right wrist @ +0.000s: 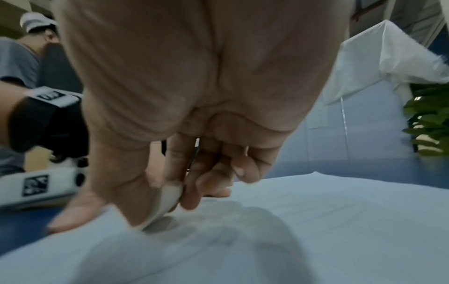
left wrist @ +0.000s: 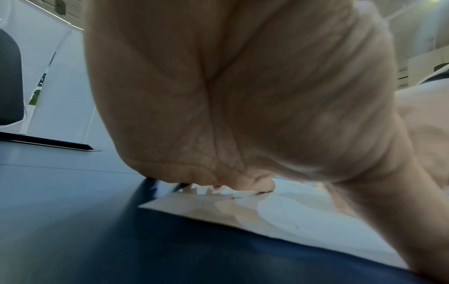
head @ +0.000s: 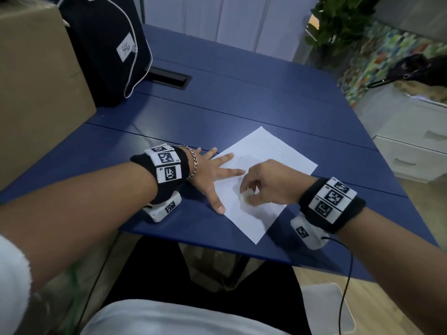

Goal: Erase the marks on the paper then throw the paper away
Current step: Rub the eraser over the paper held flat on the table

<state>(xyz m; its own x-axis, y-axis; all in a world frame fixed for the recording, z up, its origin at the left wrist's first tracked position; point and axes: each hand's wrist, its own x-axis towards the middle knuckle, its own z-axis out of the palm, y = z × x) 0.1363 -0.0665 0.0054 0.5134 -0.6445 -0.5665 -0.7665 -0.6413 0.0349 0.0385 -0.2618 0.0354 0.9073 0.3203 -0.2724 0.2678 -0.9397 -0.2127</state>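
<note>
White eraser (right wrist: 167, 199) in right grip (head: 261, 182) on paper (head: 271, 153), left grip (head: 212, 170) flat, fingers apart

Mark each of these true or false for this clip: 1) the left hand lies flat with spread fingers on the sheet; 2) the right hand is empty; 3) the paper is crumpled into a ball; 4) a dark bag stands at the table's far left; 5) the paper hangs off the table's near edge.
1) True: the left hand presses its straight, spread fingers on the white sheet of paper.
2) False: the right hand pinches a small white eraser against the sheet.
3) False: the paper lies flat.
4) True: a dark navy fabric bag stands on the blue table, beside a brown cardboard box.
5) False: the whole sheet rests on the tabletop.
</note>
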